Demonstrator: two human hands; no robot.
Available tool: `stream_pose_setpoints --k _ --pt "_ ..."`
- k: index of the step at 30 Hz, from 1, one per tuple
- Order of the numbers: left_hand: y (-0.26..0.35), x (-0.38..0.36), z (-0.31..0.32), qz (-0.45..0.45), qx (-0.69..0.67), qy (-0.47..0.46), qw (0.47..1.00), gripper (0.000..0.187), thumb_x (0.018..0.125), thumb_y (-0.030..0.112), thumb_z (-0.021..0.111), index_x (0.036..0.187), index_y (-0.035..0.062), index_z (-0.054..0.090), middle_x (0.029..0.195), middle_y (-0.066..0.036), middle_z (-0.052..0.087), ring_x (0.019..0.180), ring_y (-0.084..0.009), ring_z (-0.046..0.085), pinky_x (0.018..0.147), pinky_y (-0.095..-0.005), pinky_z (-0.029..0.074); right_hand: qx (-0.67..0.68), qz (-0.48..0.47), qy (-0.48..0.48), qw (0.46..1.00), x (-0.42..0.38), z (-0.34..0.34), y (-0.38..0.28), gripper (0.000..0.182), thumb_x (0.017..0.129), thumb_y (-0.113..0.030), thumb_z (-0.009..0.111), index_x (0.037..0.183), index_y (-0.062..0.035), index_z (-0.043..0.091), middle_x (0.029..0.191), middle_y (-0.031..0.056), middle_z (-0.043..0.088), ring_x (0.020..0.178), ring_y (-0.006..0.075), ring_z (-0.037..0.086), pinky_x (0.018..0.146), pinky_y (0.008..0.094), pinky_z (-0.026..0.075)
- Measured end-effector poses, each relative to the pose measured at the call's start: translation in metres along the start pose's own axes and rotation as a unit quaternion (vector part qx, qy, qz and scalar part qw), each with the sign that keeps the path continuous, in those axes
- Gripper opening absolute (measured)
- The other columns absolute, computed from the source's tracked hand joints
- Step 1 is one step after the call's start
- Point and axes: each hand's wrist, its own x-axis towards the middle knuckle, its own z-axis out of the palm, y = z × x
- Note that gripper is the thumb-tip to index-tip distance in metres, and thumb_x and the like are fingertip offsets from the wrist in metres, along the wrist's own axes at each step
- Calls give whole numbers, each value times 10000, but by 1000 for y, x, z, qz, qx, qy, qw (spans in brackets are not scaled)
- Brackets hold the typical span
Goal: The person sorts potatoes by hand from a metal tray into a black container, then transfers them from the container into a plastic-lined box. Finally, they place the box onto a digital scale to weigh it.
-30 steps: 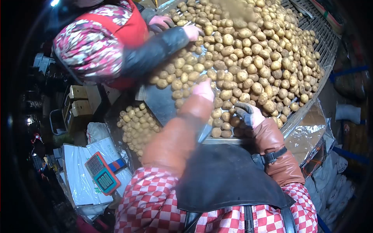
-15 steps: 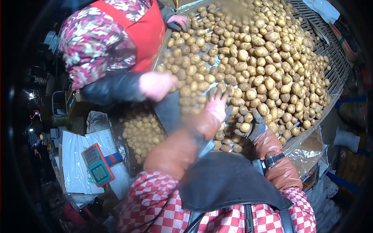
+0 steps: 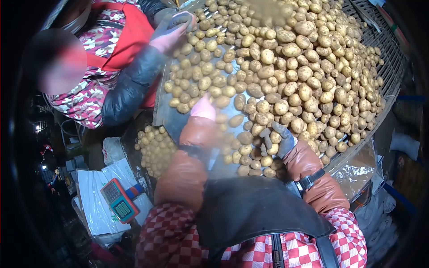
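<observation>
A large heap of potatoes (image 3: 304, 76) covers the sorting surface, thinning out over bare metal (image 3: 172, 118) on its left side. My left hand (image 3: 204, 108), in a pink glove, is over the loose potatoes at the left; its fingers are blurred and partly hidden. At the near edge of the heap is my right hand (image 3: 279, 142), in a grey glove, its fingers spread around potatoes. Whether it grips one of them cannot be made out.
A co-worker in a camouflage top and red apron (image 3: 129, 38) stands at the upper left, gloved hands over the metal's edge. Below lie more potatoes (image 3: 156, 149) and a red-and-teal scale (image 3: 119, 201). Clear plastic (image 3: 353, 178) is at the right.
My left hand has moved left, away from my right hand, which has shifted slightly left. The co-worker's near hand has moved up towards the other one. The view has shifted a little.
</observation>
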Motion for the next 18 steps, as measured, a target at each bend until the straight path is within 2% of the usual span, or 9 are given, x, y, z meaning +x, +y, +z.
stream_pose_setpoints --k 3,6,8,9,11,12,14,16,18 --pt "6 -12 -16 -36 -153 11 988 418 864 255 647 1247 100 580 1056 -169 689 963 -301 682 818 -440 540 83 -6 4 997 2 6 4 556 958 -426 541 1297 15 520 991 177 665 820 316 645 758 461 550" --pt "56 -59 -48 -94 -408 -88 904 344 897 198 606 1223 85 603 1083 -141 693 949 -239 667 810 -391 538 117 -12 -76 990 -17 22 -12 636 953 -442 535 1426 -30 426 1239 216 602 986 334 645 876 469 533" --pt "77 -68 -41 52 -406 -166 897 357 900 123 595 1255 88 588 1101 -149 673 939 -231 664 813 -364 544 171 -46 -79 981 -18 24 -18 656 957 -446 507 1487 -89 360 1430 220 463 1119 363 604 954 489 502" --pt "71 -60 -17 239 -304 -135 912 395 888 84 605 1281 99 577 1106 -160 657 940 -245 668 816 -358 552 201 -73 -50 976 -18 30 -18 649 957 -452 500 1485 -100 367 1436 217 456 1123 371 601 956 494 500" --pt "87 -52 -2 324 -279 -142 893 458 865 44 621 1313 118 566 1129 -179 632 957 -278 665 831 -359 557 209 -105 -21 972 -15 21 -20 639 953 -465 487 1479 -119 380 1430 209 465 1124 395 594 947 519 508" --pt "110 -44 -7 224 -363 -184 886 476 855 44 627 1319 126 566 1148 -186 622 975 -297 658 843 -366 553 218 -98 -59 969 -14 5 -17 638 952 -465 488 1476 -117 383 1424 212 470 1112 400 599 935 521 516" --pt "144 -32 -9 188 -290 -174 922 485 848 55 632 1322 140 570 1173 -202 603 1004 -332 641 869 -383 542 235 -84 -134 959 -14 -21 -15 634 951 -464 491 1470 -113 390 1412 217 479 1089 409 609 911 524 533" --pt "167 -29 -6 308 35 -58 949 468 856 78 629 1315 151 579 1186 -218 587 1028 -363 620 897 -402 527 204 -115 -77 969 -22 -14 -18 587 976 -425 433 1446 -74 396 1386 233 488 1032 407 613 819 496 557" --pt "160 -27 18 362 55 -18 930 328 889 171 617 1216 143 633 1178 -219 575 1037 -373 610 898 -428 510 145 -146 -35 978 -28 -13 -23 507 1014 -364 333 1416 -64 407 1355 227 492 1028 395 573 777 486 537"
